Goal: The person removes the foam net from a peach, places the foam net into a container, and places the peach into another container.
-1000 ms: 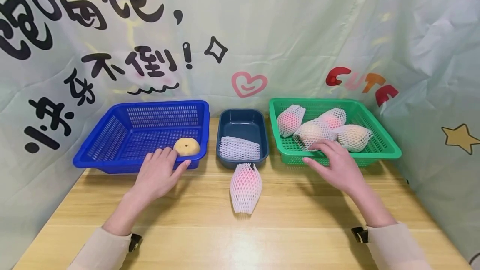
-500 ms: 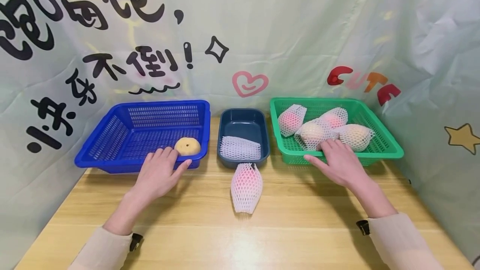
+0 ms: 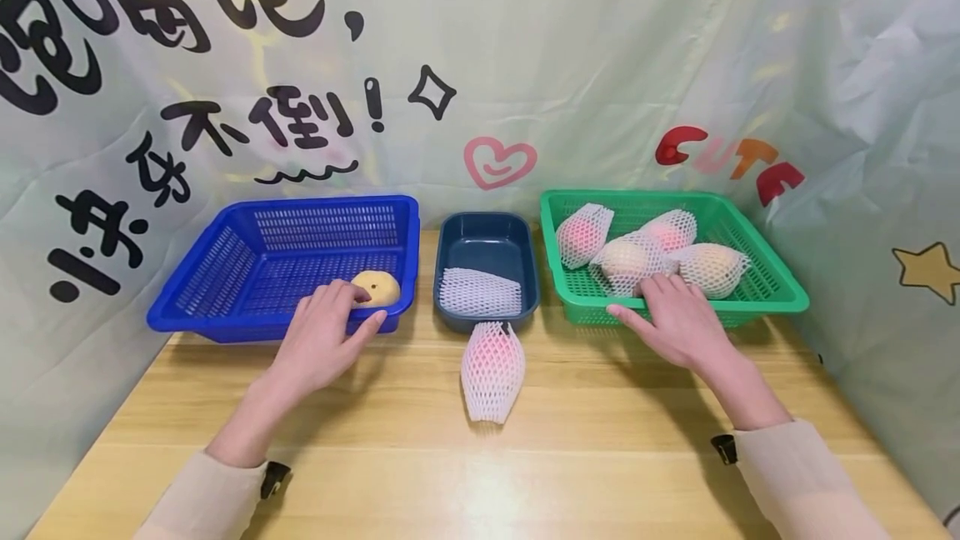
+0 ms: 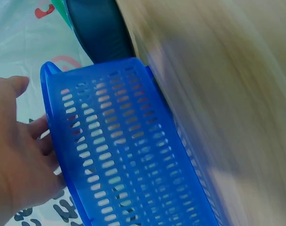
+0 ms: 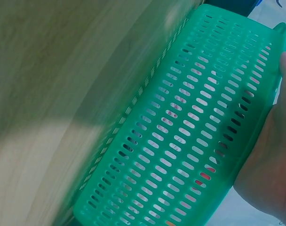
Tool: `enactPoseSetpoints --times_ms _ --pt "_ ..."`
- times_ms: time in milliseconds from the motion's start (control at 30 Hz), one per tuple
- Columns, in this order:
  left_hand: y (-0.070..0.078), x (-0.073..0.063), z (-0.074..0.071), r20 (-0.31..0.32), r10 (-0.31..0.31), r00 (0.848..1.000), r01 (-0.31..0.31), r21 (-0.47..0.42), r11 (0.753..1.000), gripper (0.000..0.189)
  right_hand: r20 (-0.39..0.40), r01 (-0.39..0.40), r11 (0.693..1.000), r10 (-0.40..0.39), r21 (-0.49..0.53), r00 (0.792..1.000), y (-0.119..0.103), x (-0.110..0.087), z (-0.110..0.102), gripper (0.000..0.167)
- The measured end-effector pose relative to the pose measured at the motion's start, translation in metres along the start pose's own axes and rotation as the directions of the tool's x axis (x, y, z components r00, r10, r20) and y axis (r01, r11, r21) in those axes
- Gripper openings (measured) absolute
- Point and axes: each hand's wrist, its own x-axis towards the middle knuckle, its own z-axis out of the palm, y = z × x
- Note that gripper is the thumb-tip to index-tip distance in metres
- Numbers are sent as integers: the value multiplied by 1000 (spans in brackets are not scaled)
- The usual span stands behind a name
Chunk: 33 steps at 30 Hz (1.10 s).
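Observation:
In the head view, my left hand (image 3: 318, 334) bends its fingers over the front rim of the blue basket (image 3: 247, 325), thumb spread apart outside. Its fingertips are right at a round yellow fruit (image 3: 377, 287) with a small dark dimple. My right hand (image 3: 678, 319) reaches over the front rim of the green basket (image 3: 757, 307), thumb spread at the rim. Its fingers dip in beside a fruit in white foam net (image 3: 628, 263) and another netted fruit (image 3: 712, 270); the fingertips are partly hidden. Both wrist views show mainly the perforated basket walls.
Between the baskets stands a dark blue tray (image 3: 487, 252) with an empty foam net sleeve (image 3: 478, 292) in it. A pinkish netted fruit (image 3: 492, 373) lies on the wooden table (image 3: 450, 482) before it. A printed cloth (image 3: 600, 65) hangs behind.
My right fingers have lowered over the rim into the green basket. My left fingers have shifted slightly inward, toward the yellow fruit. The head view has tilted a little.

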Motion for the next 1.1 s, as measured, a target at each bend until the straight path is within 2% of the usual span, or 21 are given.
enactPoseSetpoints --times_ms 100,233,333,433,667,833,900,967,1100 --pt "6 3 3 -100 76 992 -85 -86 993 36 0 1 1000 -1 -3 1000 1 0 1 66" --pt "18 8 7 -202 162 966 -198 -177 964 34 -1 0 1000 0 -4 1000 1 0 2 66" --pt "26 12 11 -232 204 951 -257 -225 940 35 -4 0 1000 0 -3 1000 1 0 3 67" --pt "35 16 14 -230 243 943 -300 -259 918 37 -9 0 1000 0 1 1000 1 0 3 66" --pt "54 22 28 -149 318 936 -350 -302 887 43 -17 -3 1000 3 1 1000 0 -1 2 66" --pt "68 23 39 -50 330 943 -323 -386 864 48 -17 1 1000 -1 4 1000 0 -1 2 65" --pt "72 23 43 -4 340 941 -308 -428 849 50 -18 2 1000 -1 4 1000 0 -1 2 65" --pt "76 25 47 40 363 931 -305 -465 832 52 -19 1 1000 -1 3 1000 0 -1 2 66" --pt "82 30 55 140 414 899 -291 -515 806 54 -17 0 1000 0 1 1000 0 -1 2 66"
